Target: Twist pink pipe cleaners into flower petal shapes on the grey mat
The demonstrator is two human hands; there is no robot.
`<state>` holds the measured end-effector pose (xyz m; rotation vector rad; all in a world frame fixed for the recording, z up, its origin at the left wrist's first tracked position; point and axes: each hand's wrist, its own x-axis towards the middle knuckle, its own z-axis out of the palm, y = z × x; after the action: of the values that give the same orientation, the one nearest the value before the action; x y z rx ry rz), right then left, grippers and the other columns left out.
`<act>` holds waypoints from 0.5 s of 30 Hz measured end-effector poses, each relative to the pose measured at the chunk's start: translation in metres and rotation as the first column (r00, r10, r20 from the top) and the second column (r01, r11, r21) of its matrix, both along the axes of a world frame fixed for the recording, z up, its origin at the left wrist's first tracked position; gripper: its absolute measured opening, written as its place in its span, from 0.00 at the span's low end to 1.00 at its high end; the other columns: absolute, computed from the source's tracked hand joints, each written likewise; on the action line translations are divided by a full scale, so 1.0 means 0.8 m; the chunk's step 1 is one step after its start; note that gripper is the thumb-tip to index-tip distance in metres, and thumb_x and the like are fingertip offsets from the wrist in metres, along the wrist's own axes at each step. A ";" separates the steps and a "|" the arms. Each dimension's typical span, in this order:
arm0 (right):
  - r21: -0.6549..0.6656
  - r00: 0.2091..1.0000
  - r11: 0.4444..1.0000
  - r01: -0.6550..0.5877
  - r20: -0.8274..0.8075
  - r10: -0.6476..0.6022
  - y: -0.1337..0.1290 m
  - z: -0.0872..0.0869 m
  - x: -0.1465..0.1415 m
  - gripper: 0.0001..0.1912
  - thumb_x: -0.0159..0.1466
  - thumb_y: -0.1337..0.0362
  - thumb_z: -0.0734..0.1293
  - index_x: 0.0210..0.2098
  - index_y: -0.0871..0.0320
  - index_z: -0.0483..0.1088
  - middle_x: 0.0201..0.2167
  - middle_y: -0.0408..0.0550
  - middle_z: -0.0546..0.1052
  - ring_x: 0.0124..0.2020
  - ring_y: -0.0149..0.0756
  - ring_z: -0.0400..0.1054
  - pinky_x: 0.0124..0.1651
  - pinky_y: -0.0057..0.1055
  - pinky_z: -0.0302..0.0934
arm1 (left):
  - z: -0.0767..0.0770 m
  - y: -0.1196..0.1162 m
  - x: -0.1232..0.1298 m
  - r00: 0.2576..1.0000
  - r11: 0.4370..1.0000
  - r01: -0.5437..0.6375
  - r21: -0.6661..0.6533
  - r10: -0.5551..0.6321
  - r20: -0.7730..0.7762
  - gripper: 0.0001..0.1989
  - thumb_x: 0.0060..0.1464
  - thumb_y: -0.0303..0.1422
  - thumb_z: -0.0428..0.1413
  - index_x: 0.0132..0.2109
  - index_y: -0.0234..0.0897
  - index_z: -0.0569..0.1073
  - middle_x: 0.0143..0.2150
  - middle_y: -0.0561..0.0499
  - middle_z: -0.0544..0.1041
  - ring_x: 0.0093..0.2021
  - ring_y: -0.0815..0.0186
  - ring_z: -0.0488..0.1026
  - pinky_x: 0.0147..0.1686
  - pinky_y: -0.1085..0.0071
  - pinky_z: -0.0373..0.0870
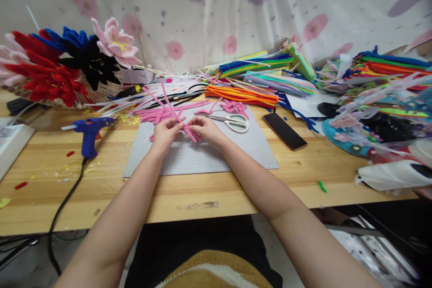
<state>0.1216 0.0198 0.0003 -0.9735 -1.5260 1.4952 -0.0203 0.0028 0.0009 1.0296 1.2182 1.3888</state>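
Head view. Pink stems [193, 135] held over the middle of the grey mat [202, 162], several crossing; two long ends rise past the mat's far edge. Left hand [166, 134]: thumb and fingers pinched narrow on the stems. Right hand [206, 129]: fingertips likewise closed narrow on the same cluster; exact contact partly hidden.

Handling, by my judgement from where I stand: very light; fuzzy pile over what is probably a wire core, so easily bent and likely to keep the bend. Little slip expected; hard pinching may flatten the pile. Best hold: thumb and forefinger at the crossing, since the long free ends would likely wag if gripped far out.

Materials: mat flat, matt, faintly gridded. On its far left part, loose pink stems [148, 113], straight and overlapping; on its far right part, scissors [236, 123], metal blades, pale looped handles. Just beyond the mat, an orange bundle [241, 95], fuzzy, tightly gathered. Left of the mat, a glue gun [89, 137], hard blue plastic, on the grained wooden table [114, 193]. Right of it, a phone [284, 130], smooth dark slab.
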 end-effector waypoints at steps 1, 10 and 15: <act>-0.024 1.000 1.000 -0.016 -0.026 0.015 0.000 0.001 0.000 0.03 0.54 0.68 0.63 0.30 0.60 0.63 0.18 0.39 0.72 0.16 0.26 0.65 0.19 0.22 0.57 | 0.001 0.000 0.000 1.000 1.000 -0.008 -0.005 0.008 0.018 0.16 0.29 0.33 0.66 0.29 0.31 0.73 0.25 0.51 0.74 0.25 0.69 0.71 0.24 0.74 0.67; -0.071 0.996 0.995 -0.073 0.050 0.077 -0.002 -0.003 -0.006 0.11 0.60 0.60 0.61 0.29 0.62 0.66 0.17 0.40 0.70 0.13 0.22 0.57 0.16 0.20 0.47 | 0.001 0.002 0.004 0.983 0.987 -0.147 0.070 0.137 0.125 0.19 0.31 0.25 0.62 0.32 0.36 0.62 0.18 0.61 0.67 0.19 0.75 0.66 0.24 0.75 0.68; -0.067 0.991 0.995 -0.075 0.102 0.082 -0.002 -0.003 -0.013 0.13 0.62 0.60 0.57 0.29 0.62 0.67 0.17 0.38 0.64 0.16 0.21 0.54 0.20 0.21 0.46 | 0.000 0.005 0.005 0.968 0.975 -0.214 0.067 0.202 0.150 0.22 0.32 0.25 0.62 0.34 0.37 0.59 0.20 0.63 0.66 0.19 0.74 0.66 0.24 0.74 0.68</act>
<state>0.1110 0.0179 -0.0021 -1.0542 -1.6161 1.5777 -0.0163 0.0064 0.0010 0.8610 1.1973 1.6590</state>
